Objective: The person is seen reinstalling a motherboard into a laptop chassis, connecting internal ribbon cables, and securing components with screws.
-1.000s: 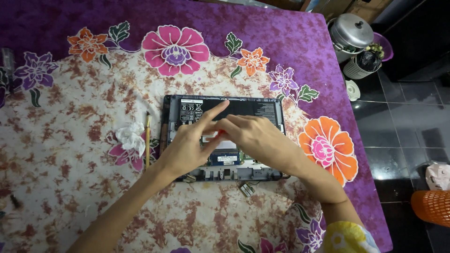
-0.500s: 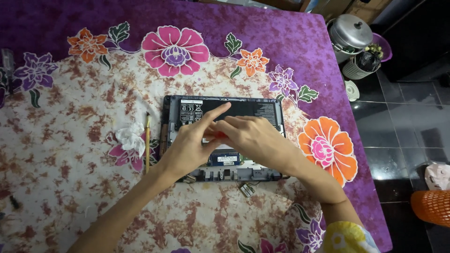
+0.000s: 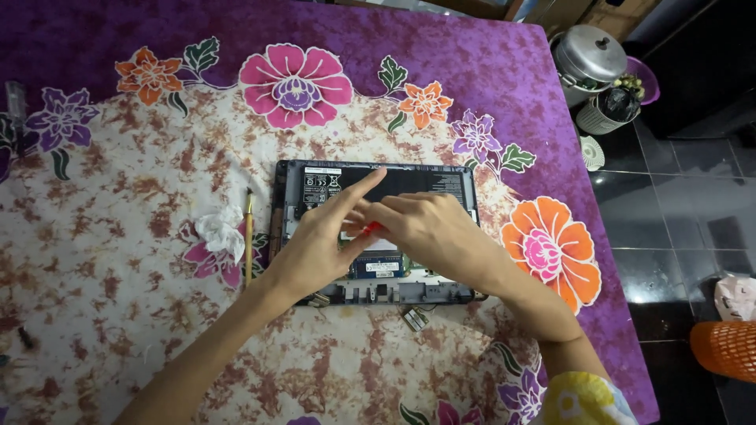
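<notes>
An opened laptop base [image 3: 441,182], dark with its battery and boards exposed, lies on the flowered cloth [image 3: 118,197]. My left hand [image 3: 319,244] rests over its left half, index finger stretched toward the battery. My right hand [image 3: 429,232] lies over the middle, fingers pinched around a small red-tipped tool [image 3: 372,229] that touches the board. The two hands meet at the fingertips and hide most of the inner parts.
A thin brush [image 3: 249,236] and a crumpled white tissue [image 3: 219,230] lie left of the laptop. A small loose part [image 3: 415,319] sits below its front edge. On the tiled floor to the right stand a metal pot [image 3: 589,55] and an orange basket [image 3: 728,350].
Both hands stay over the laptop. The fingers have shifted slightly, and the left index finger points further toward the battery.
</notes>
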